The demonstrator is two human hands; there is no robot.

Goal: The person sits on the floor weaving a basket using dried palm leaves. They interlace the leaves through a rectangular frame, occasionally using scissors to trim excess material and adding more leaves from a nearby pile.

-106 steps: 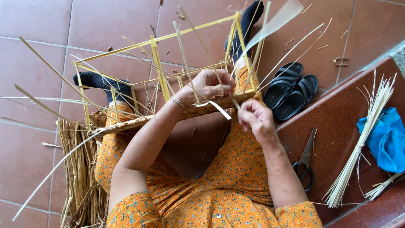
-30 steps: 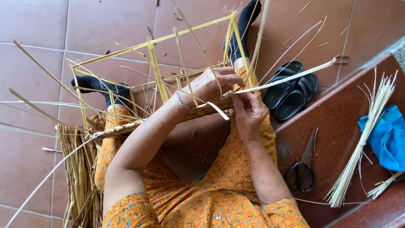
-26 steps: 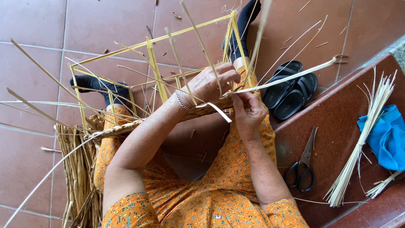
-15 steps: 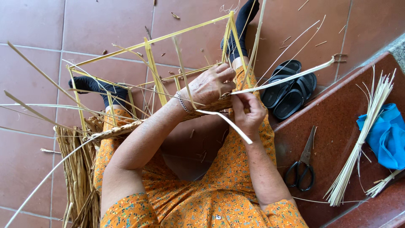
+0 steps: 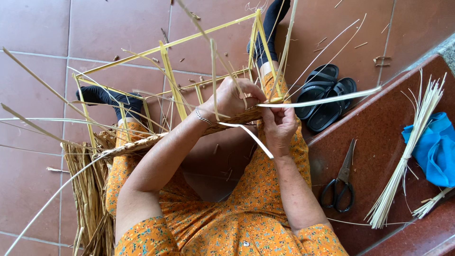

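Seen from above, a seated person in an orange floral dress works on a half-built basket frame of yellow cane ribs resting across the lap, over red-brown floor tiles.

The left hand is clenched over the braided straw rim at the frame's near right corner, fingers curled down around rim and ribs. The right hand sits just at its 4 o'clock, nearly touching it, with fingertips pinching a flat pale cane strip.

That strip is the piece being handled. Its long axis runs almost level, from the pinch out toward 3 o'clock, rising slightly over a pair of black sandals. A shorter tail of it slants from the hands down toward 5 o'clock. The right hand is the nearer one to the strip's free length; the left holds the spot where it meets the rim.

The ribs look stiff, smooth and glossy; the rim is rough, twisted and tan. A loose sheaf of dried straw hangs at 8 o'clock beside the person's knee.

At 3 to 4 o'clock, on a polished dark red step, lie black-handled scissors, shut, blades pointing to 12 o'clock, and a tied bundle of thin pale splints. Beside the bundle is a crumpled blue cloth.
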